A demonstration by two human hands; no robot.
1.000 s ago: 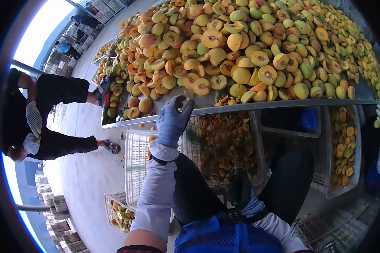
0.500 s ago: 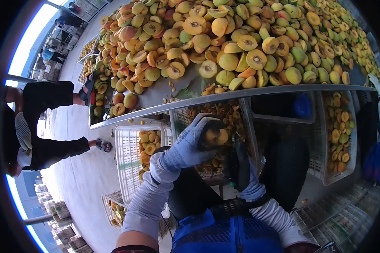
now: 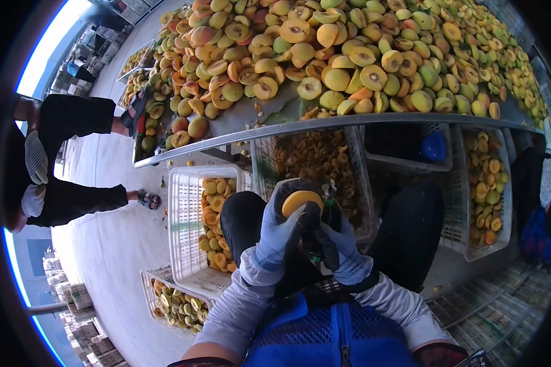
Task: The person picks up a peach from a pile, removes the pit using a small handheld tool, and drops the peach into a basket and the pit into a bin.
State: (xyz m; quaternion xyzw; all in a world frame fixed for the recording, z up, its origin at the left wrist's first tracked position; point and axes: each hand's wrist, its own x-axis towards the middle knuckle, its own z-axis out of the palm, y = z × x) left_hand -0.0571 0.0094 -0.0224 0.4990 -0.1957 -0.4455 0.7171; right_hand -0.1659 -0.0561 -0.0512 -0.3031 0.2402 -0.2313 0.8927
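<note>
My left hand [image 3: 281, 220], in a blue-grey glove with dark fingers, grips a halved orange fruit [image 3: 302, 201] above my lap. Close against it on the right, my right hand [image 3: 337, 238] is wrapped round a small tool [image 3: 329, 191], whose metal end points up past the fingers. Its shape is mostly hidden by the glove. Behind both hands stands a crate [image 3: 364, 183] holding small brown-orange pieces. Many halved and whole fruits [image 3: 337, 79] are heaped on the metal table [image 3: 269, 130] beyond.
White crates of halved fruit stand at left [image 3: 180, 229], lower left [image 3: 150, 300] and right [image 3: 505, 226]. A dark bin [image 3: 404, 162] with a blue object sits under the table edge. A person with gloved hands [image 3: 35, 158] is at the left; another person's sleeve [image 3: 548, 183] shows far right.
My hands have come together nearer my lap, and the fruit is now turned flat between them. The view has shifted, so more of the left crates shows.
</note>
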